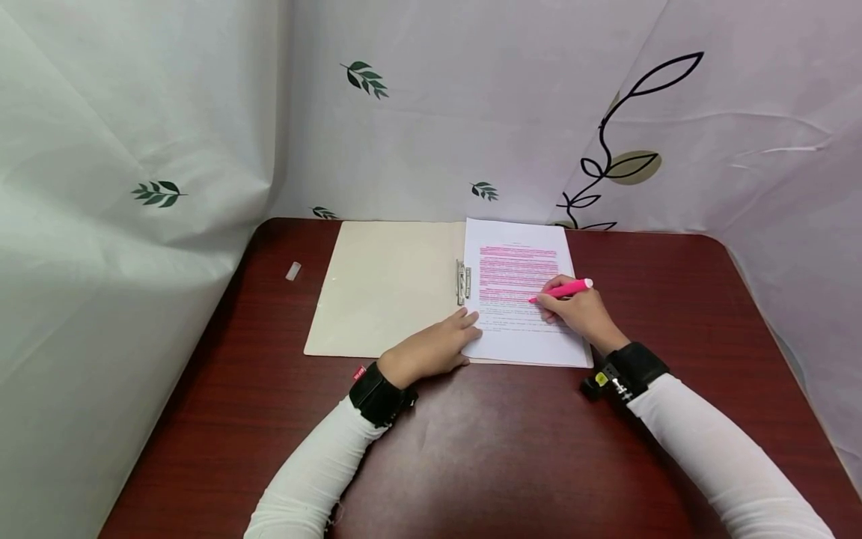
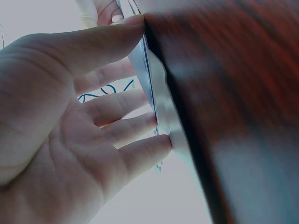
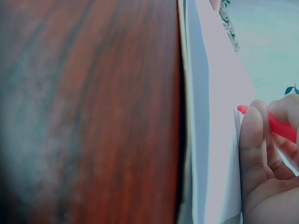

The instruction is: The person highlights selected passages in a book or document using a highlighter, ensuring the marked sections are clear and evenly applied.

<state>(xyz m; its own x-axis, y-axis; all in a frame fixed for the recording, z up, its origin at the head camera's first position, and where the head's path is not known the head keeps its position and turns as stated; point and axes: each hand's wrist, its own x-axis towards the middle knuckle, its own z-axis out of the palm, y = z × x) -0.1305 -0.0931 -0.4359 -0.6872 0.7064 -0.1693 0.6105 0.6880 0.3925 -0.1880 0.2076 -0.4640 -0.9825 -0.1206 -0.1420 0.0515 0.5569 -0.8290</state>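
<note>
My right hand point(image 1: 578, 308) pinches a pink highlighter point(image 1: 571, 289), its tip at a line of text on the white printed sheet point(image 1: 525, 348). Pink marking covers the upper lines of that page, while the lower ones are plain. The sheet lies on the right side of an open cream folder point(image 1: 390, 284) with a metal clip point(image 1: 462, 283) at its fold. Resting at the lower left of the page is my left hand point(image 1: 438, 346), and in the left wrist view its fingers point(image 2: 124, 105) are extended against the paper's edge. The right wrist view shows the highlighter point(image 3: 282, 128) between thumb and fingers.
A small white piece point(image 1: 292, 271), perhaps an eraser, lies on the dark red-brown table point(image 1: 471, 449) left of the folder. Pale curtains point(image 1: 431, 112) with leaf prints hang along the table's back and sides. Both wrists wear black straps point(image 1: 640, 368).
</note>
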